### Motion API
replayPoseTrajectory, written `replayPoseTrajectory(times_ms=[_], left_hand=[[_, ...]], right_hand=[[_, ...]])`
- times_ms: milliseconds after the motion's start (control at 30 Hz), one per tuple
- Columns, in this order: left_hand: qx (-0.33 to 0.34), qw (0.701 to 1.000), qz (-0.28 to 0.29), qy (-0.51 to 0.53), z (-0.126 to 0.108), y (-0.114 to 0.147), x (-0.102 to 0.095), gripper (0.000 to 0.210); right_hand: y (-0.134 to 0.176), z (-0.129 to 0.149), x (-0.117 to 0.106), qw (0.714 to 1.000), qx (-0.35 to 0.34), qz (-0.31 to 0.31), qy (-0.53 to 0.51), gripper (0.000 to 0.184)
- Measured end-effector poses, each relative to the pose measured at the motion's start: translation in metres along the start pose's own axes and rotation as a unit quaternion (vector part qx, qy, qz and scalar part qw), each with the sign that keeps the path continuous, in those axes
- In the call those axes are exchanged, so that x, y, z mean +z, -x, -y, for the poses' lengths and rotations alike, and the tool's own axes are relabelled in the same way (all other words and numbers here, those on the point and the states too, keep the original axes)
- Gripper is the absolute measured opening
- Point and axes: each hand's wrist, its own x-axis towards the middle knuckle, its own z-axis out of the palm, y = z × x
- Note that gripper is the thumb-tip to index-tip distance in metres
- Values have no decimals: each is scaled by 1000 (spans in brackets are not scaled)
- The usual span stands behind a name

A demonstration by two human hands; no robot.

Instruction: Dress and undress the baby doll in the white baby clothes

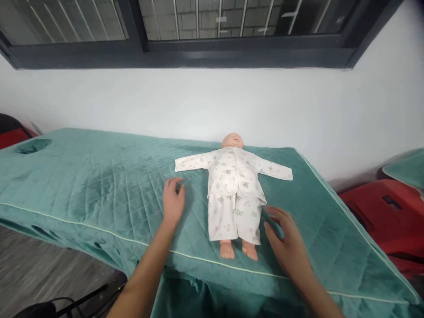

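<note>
A baby doll (232, 140) lies on its back on a green quilted bed cover (132, 185), head toward the wall and bare feet toward me. It wears a white printed long-sleeved top (228, 172) and matching trousers (222, 218); the sleeves spread out to both sides and no doll hands show at the cuffs. My left hand (173, 198) is just below the sleeve on the left, fingers loosely curved and apart, holding nothing. Beside the trouser leg on the right, my right hand (284, 234) has thumb and fingers apart with nothing between them.
A white wall (165, 101) with a dark-framed window (232, 55) rises behind the bed. The cover has a face hole (33, 146) at the far left. Red objects stand at both sides, the larger red case (380, 216) on the right. Dark cables (79, 304) show at lower left.
</note>
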Motion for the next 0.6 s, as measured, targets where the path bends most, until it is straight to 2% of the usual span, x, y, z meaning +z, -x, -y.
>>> replayPoseTrajectory(times_ms=[100, 167, 267, 367, 467, 600], left_hand=[[29, 997, 49, 50, -27, 81, -4, 26], [31, 995, 73, 66, -37, 127, -4, 28], [29, 993, 95, 60, -41, 167, -1, 33], [21, 995, 85, 48, -44, 172, 3, 35], [11, 996, 84, 36, -49, 159, 3, 24], [-14, 990, 140, 28, -52, 146, 3, 16]], right_hand=[[34, -6, 2, 998, 33, 49, -29, 39], [52, -3, 3, 995, 35, 88, -36, 43], [60, 8, 0, 994, 22, 104, -38, 43], [46, 24, -8, 995, 9, 86, -57, 35], [26, 48, -11, 992, -18, 111, -50, 25], [14, 81, 3, 981, -63, 168, 77, 27]])
